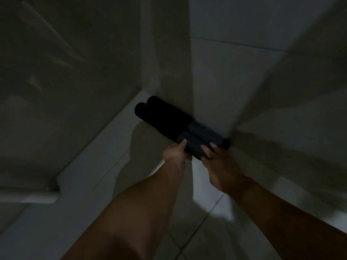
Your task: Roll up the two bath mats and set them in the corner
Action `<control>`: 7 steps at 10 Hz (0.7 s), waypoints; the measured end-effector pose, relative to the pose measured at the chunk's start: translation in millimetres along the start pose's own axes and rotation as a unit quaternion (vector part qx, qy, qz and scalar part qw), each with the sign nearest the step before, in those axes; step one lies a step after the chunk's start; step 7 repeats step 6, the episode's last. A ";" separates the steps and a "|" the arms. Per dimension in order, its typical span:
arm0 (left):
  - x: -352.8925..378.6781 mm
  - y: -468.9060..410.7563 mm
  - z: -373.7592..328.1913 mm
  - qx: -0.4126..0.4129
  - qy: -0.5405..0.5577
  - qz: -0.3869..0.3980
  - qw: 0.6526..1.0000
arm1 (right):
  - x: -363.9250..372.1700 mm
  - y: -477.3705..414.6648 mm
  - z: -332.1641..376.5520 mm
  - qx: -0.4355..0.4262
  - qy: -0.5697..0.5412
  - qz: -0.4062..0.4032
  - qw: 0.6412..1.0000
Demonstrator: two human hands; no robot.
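Two dark rolled bath mats lie side by side on the floor against the base of the wall, their far ends in the shadowed corner. The nearer roll (161,126) is the one closer to me, and the other roll (204,131) is tight against the wall. My left hand (175,152) grips the near end of the nearer roll from the left, thumb on top. My right hand (217,162) holds the same end region from the right, its fingers curled over the rolls. The room is dim and the picture is blurred.
A white raised ledge (97,145) runs diagonally at the left and meets the corner behind the rolls. A tiled wall (225,81) rises on the right. A glass panel with a metal foot (54,186) stands at the lower left. Light floor tiles (204,194) lie below my arms.
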State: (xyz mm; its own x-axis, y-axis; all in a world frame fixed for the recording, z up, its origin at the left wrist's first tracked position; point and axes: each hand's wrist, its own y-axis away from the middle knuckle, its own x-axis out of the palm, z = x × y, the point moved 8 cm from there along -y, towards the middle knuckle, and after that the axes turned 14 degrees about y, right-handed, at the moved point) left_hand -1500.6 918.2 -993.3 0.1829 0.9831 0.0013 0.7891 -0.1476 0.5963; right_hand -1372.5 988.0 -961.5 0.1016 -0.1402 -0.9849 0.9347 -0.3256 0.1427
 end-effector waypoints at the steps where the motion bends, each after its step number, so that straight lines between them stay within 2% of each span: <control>1: -2.1 -0.2 5.5 -0.015 -0.021 0.008 1.000 | 1.8 9.2 5.0 -0.048 -0.003 0.009 0.999; 2: -5.7 0.9 15.2 -0.048 -0.009 0.010 0.999 | 1.2 12.8 6.4 -0.075 -0.005 0.047 0.996; 3: -6.7 2.3 17.6 -0.040 -0.039 0.017 0.998 | -1.2 16.0 4.6 -0.076 -0.013 0.060 0.995; 4: -15.0 12.4 9.0 -0.002 -0.137 -0.019 0.990 | -4.5 18.8 -2.3 -0.061 0.008 0.079 0.995; 5: -13.4 31.4 -5.2 0.047 -0.254 -0.023 0.966 | -8.6 23.0 -8.1 -0.042 -0.018 0.104 0.993; 7: -9.5 39.6 -10.7 0.076 -0.237 -0.017 0.968 | -13.2 26.0 -13.5 -0.019 -0.039 0.105 0.994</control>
